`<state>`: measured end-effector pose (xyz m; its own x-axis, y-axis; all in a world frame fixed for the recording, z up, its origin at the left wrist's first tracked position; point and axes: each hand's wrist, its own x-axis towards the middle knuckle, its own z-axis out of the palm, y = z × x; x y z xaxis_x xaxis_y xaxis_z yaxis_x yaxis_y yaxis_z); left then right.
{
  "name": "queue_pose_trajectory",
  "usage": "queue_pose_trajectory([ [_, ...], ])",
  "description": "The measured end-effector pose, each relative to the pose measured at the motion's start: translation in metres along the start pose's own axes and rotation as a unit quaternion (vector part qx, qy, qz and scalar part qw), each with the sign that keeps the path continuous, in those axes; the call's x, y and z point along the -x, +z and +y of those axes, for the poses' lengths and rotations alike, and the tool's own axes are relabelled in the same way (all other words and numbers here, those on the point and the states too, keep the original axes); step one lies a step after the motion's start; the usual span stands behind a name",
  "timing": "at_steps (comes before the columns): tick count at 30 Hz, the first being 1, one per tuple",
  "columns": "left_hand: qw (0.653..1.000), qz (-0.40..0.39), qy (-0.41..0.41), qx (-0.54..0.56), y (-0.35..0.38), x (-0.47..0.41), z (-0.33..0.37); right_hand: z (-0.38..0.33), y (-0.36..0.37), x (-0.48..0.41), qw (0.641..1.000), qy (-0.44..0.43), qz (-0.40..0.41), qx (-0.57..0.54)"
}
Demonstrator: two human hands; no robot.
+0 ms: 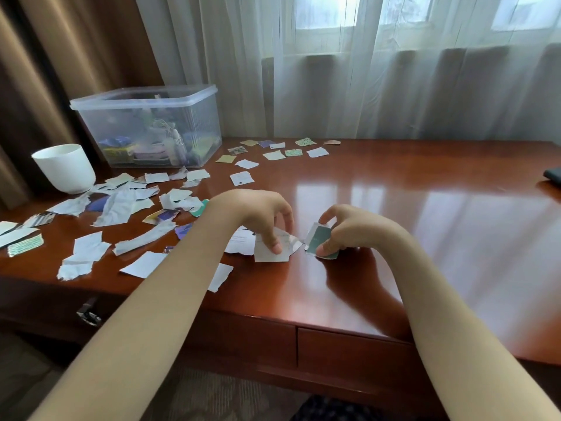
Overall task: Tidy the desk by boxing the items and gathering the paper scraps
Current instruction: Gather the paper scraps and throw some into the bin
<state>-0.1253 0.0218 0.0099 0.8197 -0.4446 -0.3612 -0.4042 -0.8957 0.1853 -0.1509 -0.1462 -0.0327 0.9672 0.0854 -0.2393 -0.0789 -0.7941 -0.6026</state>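
The right hand [349, 230] pinches a green scrap [318, 240] between thumb and fingers, just above the desk [409, 214]. Close beside it, the left hand [261, 215] curls down and pinches a white scrap [270, 253] that lies on the desk. Many more scraps [121, 205] are spread over the left side and toward the back. Behind them sits a clear box [194, 97] with things inside. A white cup [65, 167] stands left of the box.
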Motion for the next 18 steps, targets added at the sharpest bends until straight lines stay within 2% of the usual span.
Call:
queue_pose_trajectory([
  [13,0.999,0.035,0.015,-0.008,0.009,-0.011,0.004,0.005,0.000,-0.004,0.998,-0.014,0.030,-0.045],
  [18,0.999,0.045,0.012,-0.019,0.011,-0.012,0.004,0.007,0.000,-0.008,0.994,-0.023,0.083,-0.067],
])
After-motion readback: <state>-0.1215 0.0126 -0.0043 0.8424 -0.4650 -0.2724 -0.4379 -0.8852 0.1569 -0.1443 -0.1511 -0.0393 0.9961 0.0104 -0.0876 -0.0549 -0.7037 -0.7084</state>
